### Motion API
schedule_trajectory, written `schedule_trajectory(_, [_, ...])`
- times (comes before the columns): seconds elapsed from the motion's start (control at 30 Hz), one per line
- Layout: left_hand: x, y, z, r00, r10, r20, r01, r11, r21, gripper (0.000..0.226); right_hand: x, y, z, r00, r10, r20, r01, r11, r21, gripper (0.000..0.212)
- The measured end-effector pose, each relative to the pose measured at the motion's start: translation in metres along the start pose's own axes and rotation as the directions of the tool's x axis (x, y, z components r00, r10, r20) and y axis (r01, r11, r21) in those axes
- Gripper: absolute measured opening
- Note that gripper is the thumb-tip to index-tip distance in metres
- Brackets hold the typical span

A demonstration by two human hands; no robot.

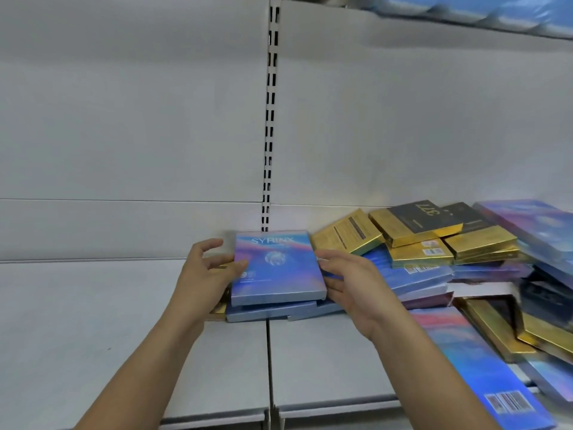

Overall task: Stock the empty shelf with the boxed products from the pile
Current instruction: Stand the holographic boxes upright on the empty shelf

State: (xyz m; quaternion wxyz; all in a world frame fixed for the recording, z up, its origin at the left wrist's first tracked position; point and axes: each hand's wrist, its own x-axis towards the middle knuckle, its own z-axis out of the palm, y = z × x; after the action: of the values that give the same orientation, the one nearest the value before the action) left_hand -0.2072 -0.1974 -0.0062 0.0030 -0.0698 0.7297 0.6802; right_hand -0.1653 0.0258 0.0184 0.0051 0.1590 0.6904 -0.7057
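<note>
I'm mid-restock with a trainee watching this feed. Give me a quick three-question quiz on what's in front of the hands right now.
1. True or false: the gold boxes lie to the left of the SYRINX box.
2. Which edge of that box is the left hand at? A) left B) right C) far
3. Fill in: the SYRINX box lies on top of a stack of ____ boxes.

Key: 1 false, they lie to its right; 2 A; 3 blue.
</note>
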Motion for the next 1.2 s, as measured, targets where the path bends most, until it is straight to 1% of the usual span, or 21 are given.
schedule_trajectory(0.1, [0.003, -0.004, -0.005, 0.998, -0.061, 0.008, 0.061, 0.997, -0.057, 0.081, -0.002, -0.001, 0.002, 1.0, -0.007, 0.021, 0.007, 1.0, 0.0, 0.028])
schedule_trajectory(0.13, [0.006, -0.005, -0.007, 0.995, -0.098, 0.028, 0.1, 0.992, -0.073, 0.086, -0.002, -0.001, 0.002, 1.0, -0.008, 0.021, 0.008, 1.0, -0.007, 0.028])
schedule_trajectory(0.17, [0.009, -0.004, -0.009, 0.988, -0.143, 0.057, 0.148, 0.983, -0.113, 0.084, -0.002, -0.001, 0.002, 1.0, -0.008, 0.022, 0.009, 1.0, -0.008, 0.028])
schedule_trajectory(0.23, [0.012, 0.001, -0.011, 0.966, -0.215, 0.142, 0.243, 0.945, -0.221, 0.068, -0.003, -0.004, 0.003, 1.0, -0.011, 0.023, 0.011, 1.0, -0.007, 0.027])
schedule_trajectory(0.27, [0.011, 0.004, -0.01, 0.957, -0.227, 0.183, 0.267, 0.934, -0.236, 0.057, -0.004, -0.006, 0.003, 1.0, -0.012, 0.025, 0.012, 1.0, -0.01, 0.025])
schedule_trajectory(0.33, [0.008, 0.008, -0.01, 0.947, -0.202, 0.25, 0.247, 0.955, -0.163, 0.033, -0.007, -0.01, 0.004, 0.999, -0.016, 0.043, 0.018, 0.999, -0.037, 0.025])
schedule_trajectory(0.37, [0.005, 0.008, -0.01, 0.947, -0.184, 0.265, 0.225, 0.965, -0.134, 0.025, -0.008, -0.012, 0.004, 0.998, -0.02, 0.057, 0.024, 0.998, -0.062, 0.024])
schedule_trajectory(0.43, [0.005, 0.007, -0.014, 0.957, -0.153, 0.248, 0.192, 0.971, -0.145, 0.022, -0.01, -0.014, 0.006, 0.997, -0.03, 0.073, 0.039, 0.991, -0.127, 0.023])
schedule_trajectory(0.5, [0.006, 0.007, -0.023, 0.976, -0.105, 0.191, 0.148, 0.962, -0.228, 0.025, -0.011, -0.014, 0.007, 0.997, -0.053, 0.054, 0.064, 0.97, -0.236, 0.02])
schedule_trajectory(0.53, [0.008, 0.006, -0.03, 0.986, -0.078, 0.147, 0.116, 0.957, -0.266, 0.025, -0.01, -0.013, 0.007, 0.996, -0.081, 0.04, 0.09, 0.937, -0.339, 0.018])
schedule_trajectory(0.57, [0.01, 0.006, -0.038, 0.993, -0.059, 0.105, 0.088, 0.951, -0.296, 0.025, -0.009, -0.012, 0.006, 0.993, -0.11, 0.038, 0.116, 0.887, -0.446, 0.021])
schedule_trajectory(0.67, [0.015, 0.002, -0.061, 0.998, -0.052, 0.023, 0.056, 0.935, -0.349, 0.027, -0.011, -0.008, 0.01, 0.983, -0.17, 0.068, 0.169, 0.703, -0.691, 0.037])
schedule_trajectory(0.77, [0.015, -0.004, -0.074, 0.998, -0.053, -0.021, 0.043, 0.94, -0.338, 0.029, -0.01, -0.001, 0.02, 0.963, -0.253, 0.092, 0.201, 0.448, -0.871, 0.049])
schedule_trajectory(0.87, [0.011, -0.009, -0.079, 0.999, -0.018, -0.036, 0.007, 0.955, -0.297, 0.029, -0.011, 0.001, 0.032, 0.947, -0.31, 0.08, 0.135, 0.161, -0.978, 0.058])
schedule_trajectory(0.9, [0.01, -0.012, -0.079, 0.999, -0.012, -0.04, 0.0, 0.958, -0.286, 0.03, -0.011, 0.001, 0.036, 0.945, -0.319, 0.075, 0.115, 0.107, -0.988, 0.063])
schedule_trajectory(1.0, [0.008, -0.018, -0.08, 0.998, -0.022, -0.058, 0.005, 0.961, -0.276, 0.031, -0.008, 0.008, 0.05, 0.953, -0.294, 0.072, 0.095, 0.066, -0.993, 0.092])
schedule_trajectory(1.03, [0.007, -0.02, -0.08, 0.998, -0.026, -0.06, 0.008, 0.961, -0.277, 0.032, -0.007, 0.012, 0.054, 0.957, -0.279, 0.079, 0.092, 0.033, -0.995, 0.101])
schedule_trajectory(1.07, [0.007, -0.021, -0.08, 0.998, -0.028, -0.059, 0.011, 0.96, -0.28, 0.032, -0.006, 0.017, 0.058, 0.957, -0.277, 0.083, 0.088, 0.005, -0.996, 0.105])
schedule_trajectory(1.1, [0.007, -0.022, -0.08, 0.998, -0.031, -0.059, 0.013, 0.959, -0.283, 0.032, -0.004, 0.021, 0.06, 0.953, -0.292, 0.082, 0.088, 0.009, -0.996, 0.106])
schedule_trajectory(1.13, [0.008, -0.023, -0.081, 0.997, -0.036, -0.062, 0.017, 0.958, -0.287, 0.032, -0.003, 0.024, 0.061, 0.947, -0.314, 0.07, 0.091, 0.052, -0.994, 0.105])
schedule_trajectory(1.2, [0.008, -0.023, -0.081, 0.997, -0.037, -0.07, 0.014, 0.953, -0.302, 0.032, -0.002, 0.029, 0.059, 0.935, -0.351, 0.042, 0.12, 0.204, -0.971, 0.1])
